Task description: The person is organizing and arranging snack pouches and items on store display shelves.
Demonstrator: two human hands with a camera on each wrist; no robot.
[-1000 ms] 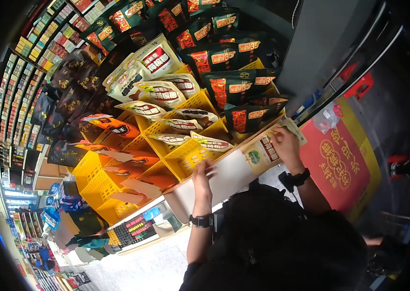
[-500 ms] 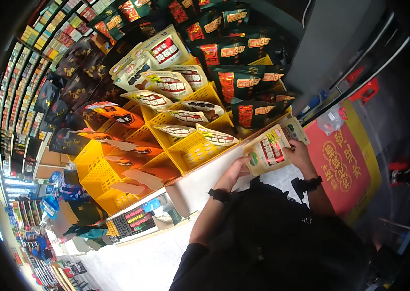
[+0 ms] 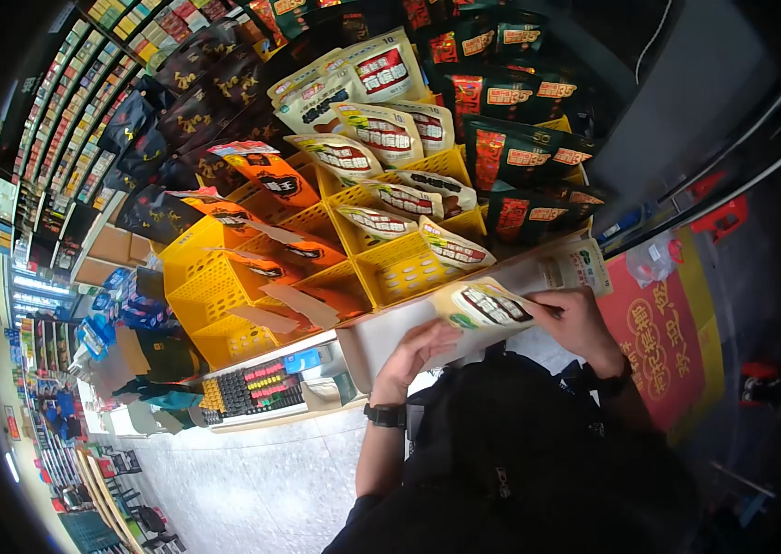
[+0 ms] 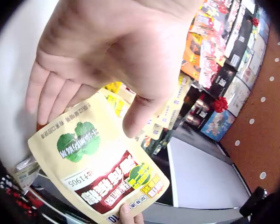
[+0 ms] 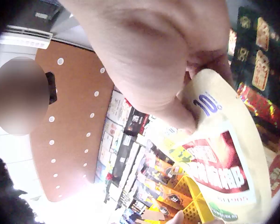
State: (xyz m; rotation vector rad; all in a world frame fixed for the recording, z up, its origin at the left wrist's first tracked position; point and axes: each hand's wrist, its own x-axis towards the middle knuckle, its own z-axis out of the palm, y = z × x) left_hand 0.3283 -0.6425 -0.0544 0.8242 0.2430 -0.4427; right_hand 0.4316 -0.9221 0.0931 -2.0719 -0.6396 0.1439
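A cream pouch with a red label and a green leaf print [image 3: 487, 307] is pinched at its top end by the right hand [image 3: 577, 325]. In the right wrist view the right thumb presses on the pouch [image 5: 224, 158] near its "10" mark. The left hand [image 3: 418, 355] is at the leaf end of the pouch, palm up with fingers extended. In the left wrist view the left hand [image 4: 107, 56] has its fingers straight along the pouch [image 4: 98, 163]; whether they touch it cannot be told. Another cream pouch [image 3: 584, 268] lies on the ledge beyond the right hand.
Yellow baskets [image 3: 400, 277] hold cream pouches and orange packets [image 3: 270, 175]. Dark green pouches [image 3: 524, 157] stand behind at the right. A white ledge [image 3: 381, 337] runs along the baskets' front. A red mat [image 3: 663, 342] lies on the floor at the right.
The right hand has lifted a cream pouch off the ledge and tilted it. The left hand came over to the pouch's leaf end, then its fingers spread out. The head view has shifted.
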